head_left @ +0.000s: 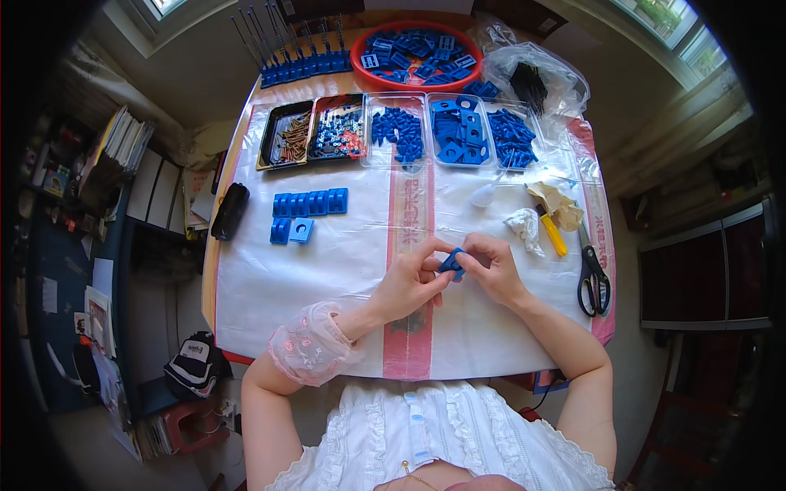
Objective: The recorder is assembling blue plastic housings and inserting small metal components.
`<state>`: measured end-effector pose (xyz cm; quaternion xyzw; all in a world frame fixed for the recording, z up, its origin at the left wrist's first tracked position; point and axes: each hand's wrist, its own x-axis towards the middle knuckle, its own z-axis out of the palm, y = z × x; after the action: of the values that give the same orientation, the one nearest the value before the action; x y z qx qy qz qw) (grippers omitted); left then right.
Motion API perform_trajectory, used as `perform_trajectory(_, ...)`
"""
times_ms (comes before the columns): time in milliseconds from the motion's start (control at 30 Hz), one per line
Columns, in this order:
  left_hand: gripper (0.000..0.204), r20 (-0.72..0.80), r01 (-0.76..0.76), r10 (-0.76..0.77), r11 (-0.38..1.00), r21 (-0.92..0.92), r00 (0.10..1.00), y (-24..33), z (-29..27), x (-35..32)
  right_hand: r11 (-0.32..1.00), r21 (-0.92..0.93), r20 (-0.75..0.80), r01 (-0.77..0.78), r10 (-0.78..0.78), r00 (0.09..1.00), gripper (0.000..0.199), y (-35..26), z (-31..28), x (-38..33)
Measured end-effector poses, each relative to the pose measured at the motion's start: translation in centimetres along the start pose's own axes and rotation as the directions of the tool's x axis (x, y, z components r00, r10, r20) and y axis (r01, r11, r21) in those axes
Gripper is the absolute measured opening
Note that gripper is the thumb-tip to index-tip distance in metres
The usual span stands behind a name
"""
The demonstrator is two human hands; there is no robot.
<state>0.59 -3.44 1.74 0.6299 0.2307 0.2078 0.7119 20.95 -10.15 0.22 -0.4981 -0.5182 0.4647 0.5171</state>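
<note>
A small blue plastic part (451,262) is pinched between my two hands above the middle of the table. My left hand (409,281) grips it from the left, thumb and fingers closed. From the right, my right hand (494,268) presses its thumb and fingertips on the same part. Fingers cover much of it, so its exact form cannot be made out. To the left lies a row of similar blue parts (309,202), with a blue part with a round hole (301,230) in the shorter row below.
Behind my hands stand trays of screws (292,139), small metal pieces (337,127) and blue parts (461,131). A red basin (357,59) of blue parts is farther back. Scissors (593,282), a yellow-handled tool (553,235) and crumpled tissue (525,229) lie right; a black case (230,211) lies left.
</note>
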Motion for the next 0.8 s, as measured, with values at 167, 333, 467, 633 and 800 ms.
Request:
perform_trajectory(167,0.035,-0.002,-0.008,0.008,1.0,-0.021,1.0,0.0,0.0,0.0,0.999,0.04,-0.012,-0.012,0.012,1.0,0.016,-0.3,0.3,0.0)
perform_trajectory(333,0.028,-0.012,0.013,-0.013,0.999,-0.044,1.0,0.6,0.1,-0.1,0.999,-0.054,-0.037,0.001,-0.003,0.999,0.017,0.9,-0.1,-0.1)
perform_trajectory(467,0.025,0.009,-0.002,0.002,1.0,-0.018,1.0,0.0,0.1,0.0,0.998,-0.058,-0.05,-0.006,0.003,0.999,0.018,1.0,-0.1,-0.1)
perform_trajectory(633,0.026,0.017,0.04,-0.039,0.998,-0.047,0.999,0.4,0.0,-0.1,0.996,-0.089,-0.05,0.006,-0.01,0.999,0.019,0.9,-0.1,0.0)
perform_trajectory(800,0.031,0.028,0.038,-0.037,0.999,-0.026,0.999,0.1,-0.1,0.1,0.999,-0.046,-0.037,0.01,-0.011,0.999,0.018,0.3,0.1,0.0)
